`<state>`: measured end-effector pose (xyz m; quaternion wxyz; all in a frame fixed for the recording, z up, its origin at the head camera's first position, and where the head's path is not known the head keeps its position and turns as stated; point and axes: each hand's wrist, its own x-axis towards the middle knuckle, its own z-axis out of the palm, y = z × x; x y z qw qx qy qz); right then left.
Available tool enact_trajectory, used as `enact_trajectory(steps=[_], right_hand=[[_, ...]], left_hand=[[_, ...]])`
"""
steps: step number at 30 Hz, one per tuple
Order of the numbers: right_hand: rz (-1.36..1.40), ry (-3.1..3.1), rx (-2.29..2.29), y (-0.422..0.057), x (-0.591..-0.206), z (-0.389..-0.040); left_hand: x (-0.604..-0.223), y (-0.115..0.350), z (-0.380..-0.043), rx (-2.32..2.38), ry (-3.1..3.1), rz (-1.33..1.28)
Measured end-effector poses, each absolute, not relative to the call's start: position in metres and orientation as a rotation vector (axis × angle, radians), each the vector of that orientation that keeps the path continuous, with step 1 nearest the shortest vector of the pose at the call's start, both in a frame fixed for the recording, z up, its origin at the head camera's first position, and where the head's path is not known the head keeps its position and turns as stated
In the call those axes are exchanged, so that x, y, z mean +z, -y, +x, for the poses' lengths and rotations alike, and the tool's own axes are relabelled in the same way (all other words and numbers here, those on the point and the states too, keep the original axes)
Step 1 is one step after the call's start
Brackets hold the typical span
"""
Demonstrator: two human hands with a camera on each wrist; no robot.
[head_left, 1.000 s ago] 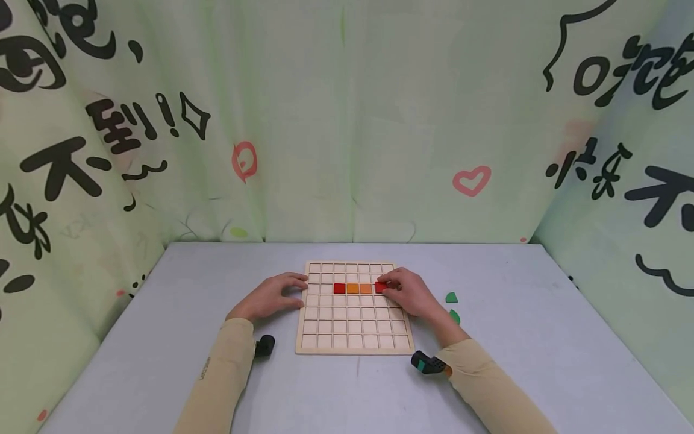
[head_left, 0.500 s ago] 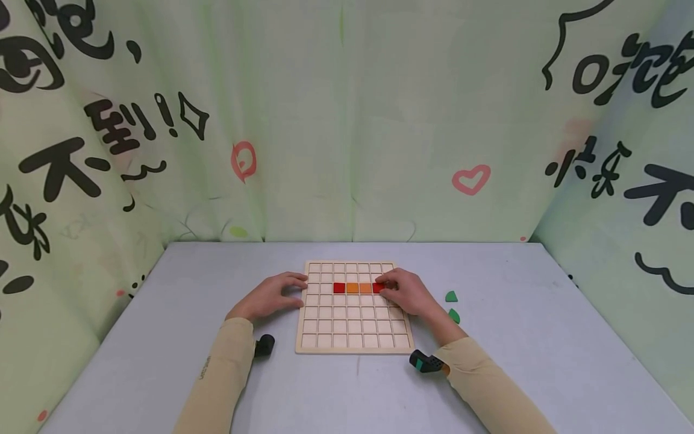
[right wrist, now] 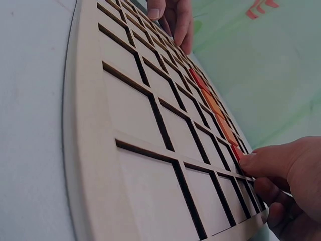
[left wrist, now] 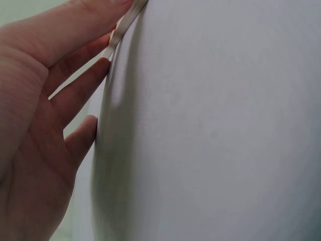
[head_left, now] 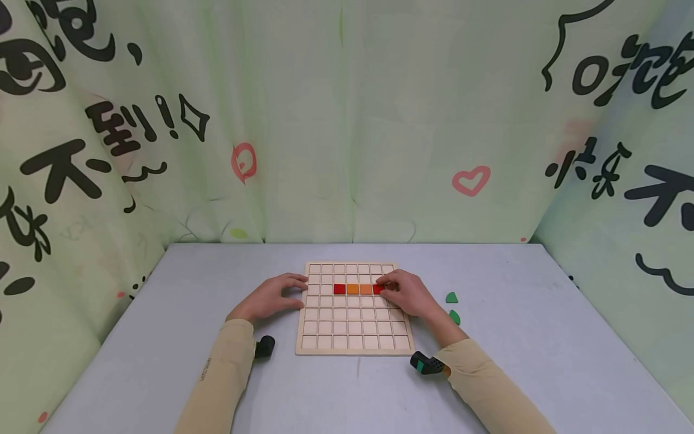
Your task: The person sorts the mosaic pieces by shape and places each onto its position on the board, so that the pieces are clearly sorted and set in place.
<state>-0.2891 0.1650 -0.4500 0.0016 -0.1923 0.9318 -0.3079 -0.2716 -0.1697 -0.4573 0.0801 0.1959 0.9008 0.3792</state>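
Observation:
A square wooden grid board [head_left: 355,350] lies flat on the table. One row of it carries a red square tile [head_left: 339,289], two orange square tiles [head_left: 359,289] and another red square tile [head_left: 378,289] at the right end. My right hand [head_left: 408,294] pinches that right-hand red tile at its cell, thumb and fingertips partly covering it; the right wrist view shows the thumb [right wrist: 258,159] on it. With fairly straight, spread fingers, my left hand [head_left: 271,295] touches the board's left edge. In the left wrist view, the fingertips [left wrist: 103,65] rest against that side.
Two green rounded pieces [head_left: 452,298] lie on the white table [head_left: 520,337] to the right of the board, close to my right forearm. A pale green curtain [head_left: 347,150] with dark lettering encloses the table at the back and sides.
The right-hand red tile has shifted slightly left, closing the gap to the orange tiles, with my right hand moving along. My left hand stays at the board's edge.

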Motion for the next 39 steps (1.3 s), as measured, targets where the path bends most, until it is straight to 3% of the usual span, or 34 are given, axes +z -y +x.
enact_trajectory(steps=[39], right_hand=[[-0.610,-2.943,-1.022,-0.1651,-0.4534,-0.2876]], left_hand=[[-0.4587,0.1701,-0.2719,1.115,-2.712,0.583]])
